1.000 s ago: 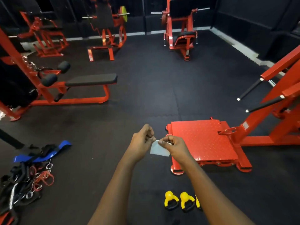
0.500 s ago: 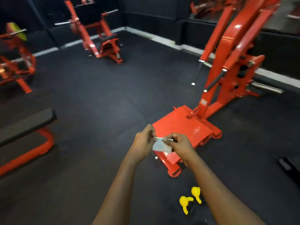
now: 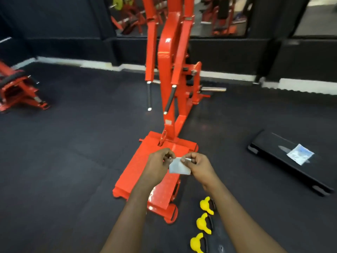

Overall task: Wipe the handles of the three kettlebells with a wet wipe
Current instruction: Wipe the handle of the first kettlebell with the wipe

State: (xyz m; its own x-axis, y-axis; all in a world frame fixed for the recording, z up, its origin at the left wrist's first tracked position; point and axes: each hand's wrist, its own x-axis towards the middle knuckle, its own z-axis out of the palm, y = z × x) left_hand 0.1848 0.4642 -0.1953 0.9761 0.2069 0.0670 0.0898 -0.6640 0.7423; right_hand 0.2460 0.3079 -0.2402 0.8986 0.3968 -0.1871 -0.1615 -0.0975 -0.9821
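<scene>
A small white wet wipe (image 3: 179, 167) is held in front of me at mid-frame. My left hand (image 3: 157, 166) pinches its top left corner and my right hand (image 3: 198, 167) pinches its top right edge. Both hands hover over the red footplate. Three kettlebells with yellow handles lie in a row on the black floor below my right forearm: the far one (image 3: 206, 205), the middle one (image 3: 202, 223) and the near one (image 3: 196, 242). Their dark bodies are mostly hidden by my arm.
A red machine (image 3: 169, 73) rises ahead, its footplate (image 3: 138, 168) under my hands. A black step platform (image 3: 284, 161) lies to the right with a wipes packet (image 3: 300, 154) on it. Another red machine (image 3: 16, 88) stands far left. Dark walls with mirrors close the back.
My view has swung to the right, bringing the red machine to the centre and the step platform into sight. All three kettlebells now show. Both hands keep pinching the wipe.
</scene>
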